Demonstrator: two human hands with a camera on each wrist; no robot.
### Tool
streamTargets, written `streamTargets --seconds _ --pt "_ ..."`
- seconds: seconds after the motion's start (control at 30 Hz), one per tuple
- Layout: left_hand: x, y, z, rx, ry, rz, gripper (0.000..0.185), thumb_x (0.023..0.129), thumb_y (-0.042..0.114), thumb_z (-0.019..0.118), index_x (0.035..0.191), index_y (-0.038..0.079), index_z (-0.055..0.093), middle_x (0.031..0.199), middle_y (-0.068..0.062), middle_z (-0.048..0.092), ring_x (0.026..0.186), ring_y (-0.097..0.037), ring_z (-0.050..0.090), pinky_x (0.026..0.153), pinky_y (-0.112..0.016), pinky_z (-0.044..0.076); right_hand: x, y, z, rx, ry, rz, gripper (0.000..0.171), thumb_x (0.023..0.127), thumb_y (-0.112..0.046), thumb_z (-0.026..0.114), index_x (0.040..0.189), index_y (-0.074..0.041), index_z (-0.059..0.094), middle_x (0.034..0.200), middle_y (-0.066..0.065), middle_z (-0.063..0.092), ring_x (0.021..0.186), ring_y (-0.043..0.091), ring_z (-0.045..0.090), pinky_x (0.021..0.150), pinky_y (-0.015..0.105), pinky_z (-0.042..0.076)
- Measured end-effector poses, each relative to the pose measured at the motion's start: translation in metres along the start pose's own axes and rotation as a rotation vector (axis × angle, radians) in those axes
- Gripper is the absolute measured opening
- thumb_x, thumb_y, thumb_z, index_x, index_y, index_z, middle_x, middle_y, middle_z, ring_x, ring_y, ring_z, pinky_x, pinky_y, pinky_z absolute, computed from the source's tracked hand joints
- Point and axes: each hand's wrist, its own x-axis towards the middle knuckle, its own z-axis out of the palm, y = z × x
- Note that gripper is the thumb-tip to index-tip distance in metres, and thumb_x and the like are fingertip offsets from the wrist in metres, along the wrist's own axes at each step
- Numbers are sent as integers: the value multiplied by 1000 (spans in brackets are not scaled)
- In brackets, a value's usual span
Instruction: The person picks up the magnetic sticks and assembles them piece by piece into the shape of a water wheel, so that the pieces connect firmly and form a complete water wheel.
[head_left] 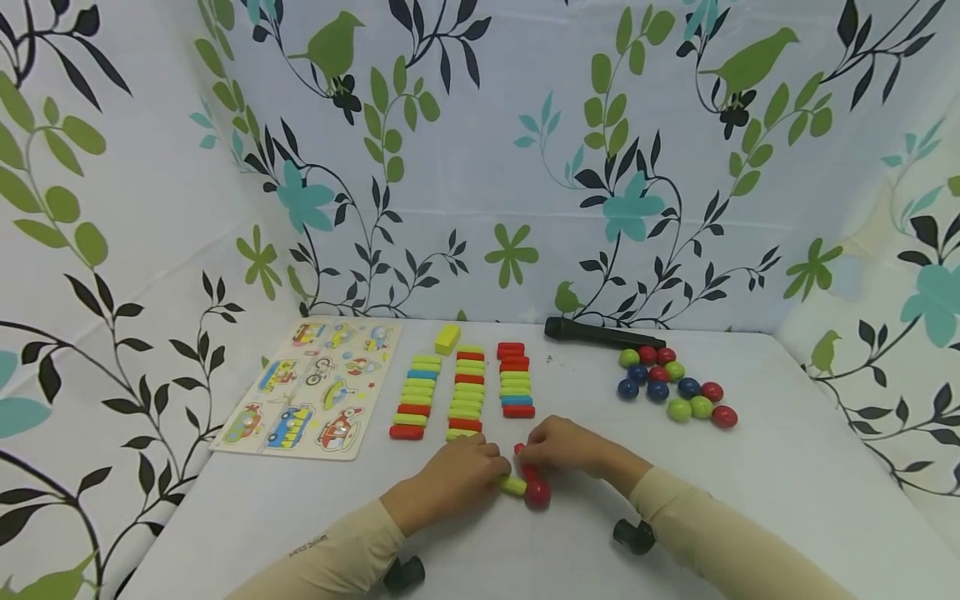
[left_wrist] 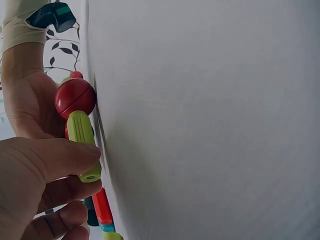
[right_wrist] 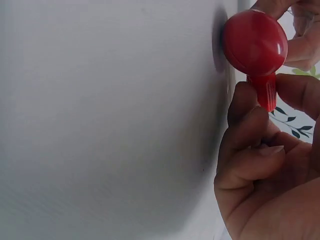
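In the head view my left hand [head_left: 453,479] is at the front middle of the table, pinching a ribbed light-green rod [left_wrist: 81,137] between thumb and fingers. The rod's far end meets a glossy red ball [head_left: 537,494]; whether it sits inside the ball cannot be told. From the other side, my right hand [head_left: 566,446] pinches a short red rod [right_wrist: 265,92] that meets the same ball, as the right wrist view shows. Part of the red rod is hidden by fingers. The ball is close to the white tabletop, between both hands.
Rows of green, red and blue rods [head_left: 467,379] lie behind the hands, with a yellow block [head_left: 447,339] beyond. A picture puzzle board [head_left: 311,387] is at left. Red, blue and green balls [head_left: 679,408] lie at right, near a black microphone-like stick [head_left: 603,333].
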Motion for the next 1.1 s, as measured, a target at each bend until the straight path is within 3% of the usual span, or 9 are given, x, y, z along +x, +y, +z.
streamTargets --seconds 0.13,0.2,0.4,0.5,0.6,0.77,0.93,1.1 --pt "-2 3 -1 -12 -29 3 23 86 27 83 108 21 77 93 8 71 78 -5 53 71 -17 45 -4 1 -1 -9 -32 -36 25 90 -39 74 84 -15 75 70 1 66 71 16 59 66 29 47" --pt "-5 6 -2 -16 -46 -2 23 86 28 83 107 21 77 91 9 70 77 -5 52 73 -18 46 -4 -1 -3 -69 6 -75 23 92 -39 72 87 -16 75 72 -1 66 71 15 59 66 30 48" --pt "-17 19 -4 -65 -87 -29 23 87 28 82 108 22 74 89 12 67 80 -4 52 75 -20 48 8 -13 -9 -493 346 -218 15 91 -27 77 102 -18 73 89 -7 63 82 12 59 77 31 55" --pt "-23 28 -4 -107 -107 -50 24 86 30 82 108 23 74 90 14 68 79 -3 52 75 -19 47 17 -17 -8 -663 388 -227 24 90 -26 79 111 -18 72 99 -4 66 93 14 62 83 35 57" --pt "-27 38 -4 -125 -121 -63 24 85 32 82 107 23 75 89 15 67 77 -2 50 74 -19 46 22 -18 -6 -739 388 -211 23 90 -26 79 110 -18 72 99 -3 67 93 16 61 82 35 58" --pt "-31 46 -5 -124 -130 -64 26 85 34 82 108 24 75 91 15 69 77 -1 50 75 -18 47 23 -15 -5 -778 395 -184 18 90 -28 79 101 -17 72 86 -3 63 82 15 58 74 33 57" --pt "-36 46 -6 -138 -136 -79 27 85 34 83 109 23 75 94 15 70 79 -1 52 76 -19 48 21 -15 -3 -745 330 -113 17 90 -30 78 92 -15 70 74 -3 60 71 16 56 67 31 53" --pt "-38 45 -6 -147 -125 -96 27 86 34 83 110 23 75 95 16 70 80 0 53 76 -19 48 13 -12 -4 -562 256 -9 21 90 -33 76 89 -14 69 70 -3 60 68 17 55 65 31 50"
